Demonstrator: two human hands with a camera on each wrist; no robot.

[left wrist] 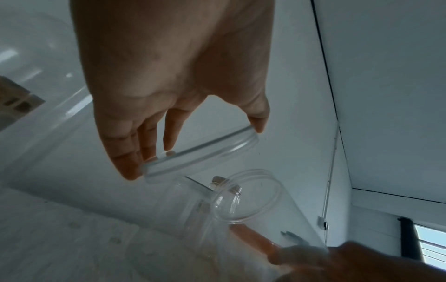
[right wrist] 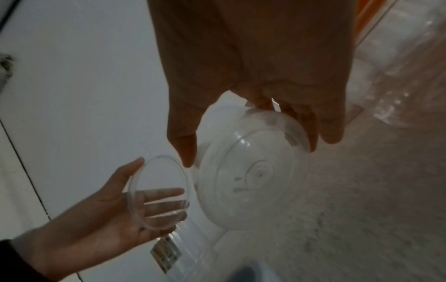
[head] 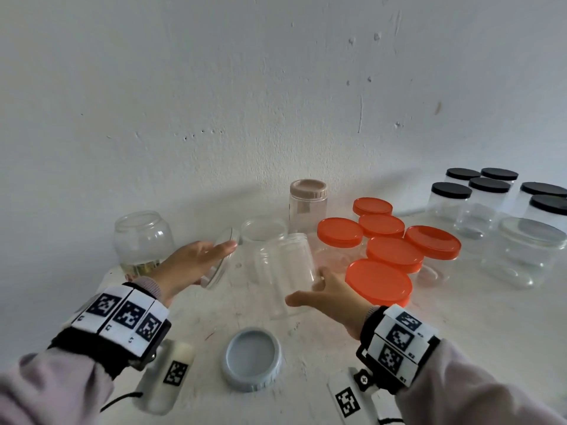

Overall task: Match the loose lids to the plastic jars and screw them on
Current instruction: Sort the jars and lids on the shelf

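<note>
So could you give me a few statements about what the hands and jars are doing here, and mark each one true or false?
1. The left hand holds a clear lid. True.
2. The right hand grips a clear jar that is tilted. True.
3. The clear lid is already screwed on. False: it is apart from the jar's mouth.
4. The blue-grey lid sits on a jar. False: it lies loose on the table.
5. The black-lidded jars are capped. True.
</note>
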